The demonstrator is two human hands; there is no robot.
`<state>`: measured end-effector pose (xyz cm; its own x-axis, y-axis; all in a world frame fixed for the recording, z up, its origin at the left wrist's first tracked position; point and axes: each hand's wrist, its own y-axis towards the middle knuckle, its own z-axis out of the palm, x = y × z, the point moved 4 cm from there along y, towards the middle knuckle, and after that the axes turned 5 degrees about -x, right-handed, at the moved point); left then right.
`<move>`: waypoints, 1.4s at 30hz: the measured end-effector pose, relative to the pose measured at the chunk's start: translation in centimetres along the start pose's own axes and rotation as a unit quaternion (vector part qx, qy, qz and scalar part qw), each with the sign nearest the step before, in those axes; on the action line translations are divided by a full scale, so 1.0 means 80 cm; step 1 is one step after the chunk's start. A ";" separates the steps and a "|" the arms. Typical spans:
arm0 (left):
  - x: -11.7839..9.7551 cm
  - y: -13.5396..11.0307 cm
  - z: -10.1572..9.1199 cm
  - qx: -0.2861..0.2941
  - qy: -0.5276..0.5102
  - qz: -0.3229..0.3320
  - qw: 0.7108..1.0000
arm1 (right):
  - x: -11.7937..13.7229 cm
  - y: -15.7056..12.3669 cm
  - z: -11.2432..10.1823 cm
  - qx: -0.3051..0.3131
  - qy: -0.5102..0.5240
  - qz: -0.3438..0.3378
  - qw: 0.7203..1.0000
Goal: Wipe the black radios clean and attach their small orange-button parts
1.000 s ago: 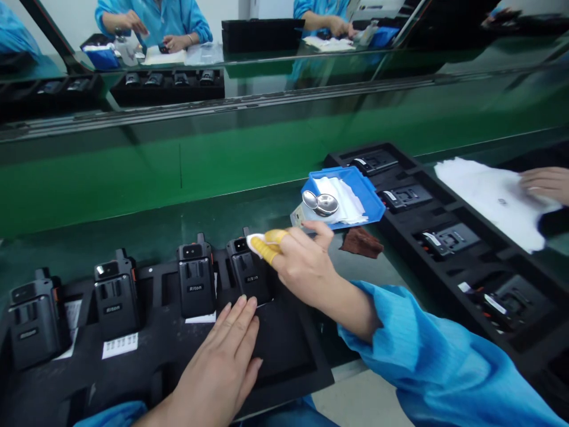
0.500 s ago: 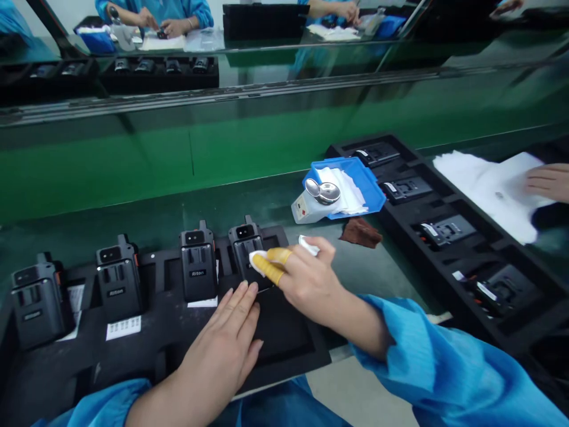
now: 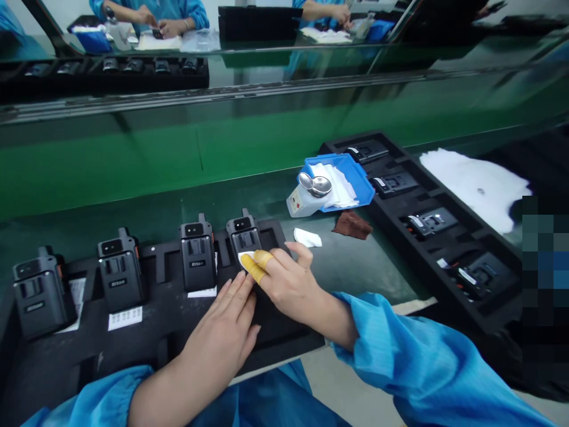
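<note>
Several black handheld devices stand upright in a black foam tray (image 3: pixel 146 350) in front of me. My left hand (image 3: pixel 224 332) lies flat and open on the tray, fingertips just below the rightmost device (image 3: pixel 244 236). My right hand (image 3: pixel 291 283) wears yellow finger cots. With them it pinches a small white wipe (image 3: pixel 245 258) against the lower front of that device. Another small white piece (image 3: pixel 307 238) lies loose on the green table beside the right thumb.
A blue bin (image 3: pixel 362 185) of white wipes, a white dispenser bottle (image 3: pixel 304 201) with a metal top and a brown cloth (image 3: pixel 352 224) sit behind my right hand. A second black tray (image 3: pixel 493 308) with devices runs along the right, beside white sheets (image 3: pixel 471 184). Co-workers sit across the green conveyor (image 3: pixel 133 160).
My right hand came down and toward me onto the rightmost device. One white piece now lies on the table. The co-worker's hand at the right is gone from view.
</note>
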<state>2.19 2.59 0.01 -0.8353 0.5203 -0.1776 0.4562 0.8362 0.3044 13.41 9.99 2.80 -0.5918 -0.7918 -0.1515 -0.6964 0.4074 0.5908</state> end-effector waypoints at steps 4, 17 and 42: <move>0.000 0.000 0.001 0.004 -0.007 -0.006 1.000 | -0.006 -0.007 0.003 0.007 -0.029 0.014 0.999; 0.007 -0.037 -0.039 -0.006 0.073 -0.037 0.997 | -0.190 0.008 -0.012 -0.027 -0.165 0.190 0.967; 0.038 -0.074 -0.028 -0.068 0.061 -0.081 0.993 | 0.010 0.105 0.023 -0.037 -0.078 -0.028 0.996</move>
<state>-3.72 -1.19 -0.26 -0.9288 0.3496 -0.1230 0.2744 0.8717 0.4060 6.36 13.61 6.14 -0.6123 -0.7300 -0.3035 -0.7018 0.3251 0.6338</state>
